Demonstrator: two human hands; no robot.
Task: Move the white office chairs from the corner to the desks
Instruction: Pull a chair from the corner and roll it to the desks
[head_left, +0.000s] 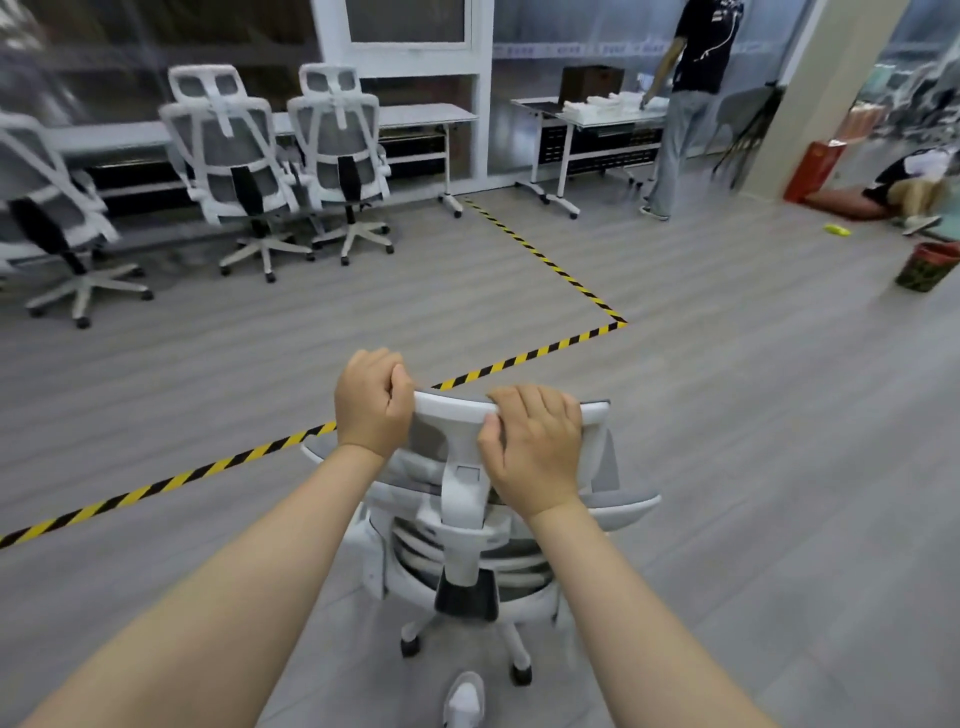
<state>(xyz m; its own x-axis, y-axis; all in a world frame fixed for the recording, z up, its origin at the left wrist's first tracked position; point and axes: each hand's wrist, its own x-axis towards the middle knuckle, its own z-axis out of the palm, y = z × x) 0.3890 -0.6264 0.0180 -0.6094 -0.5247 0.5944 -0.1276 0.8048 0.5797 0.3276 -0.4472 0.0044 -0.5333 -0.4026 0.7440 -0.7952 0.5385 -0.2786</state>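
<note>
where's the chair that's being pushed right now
In the head view the pushed chair is low centre, on the near side of the yellow-black floor tape, with the left hand and right hand gripping its headrest.

white plastic chair frame (462, 499), grey mesh

Both hands, left (371, 402) and right (535, 449), grip the headrest (452, 408) of a white chair (462, 545); three chairs (337, 150) stand at the tabletop (415, 114).

No legible text; blue strip (576, 50) on glass wall carries characters, too blurred to read.
</note>
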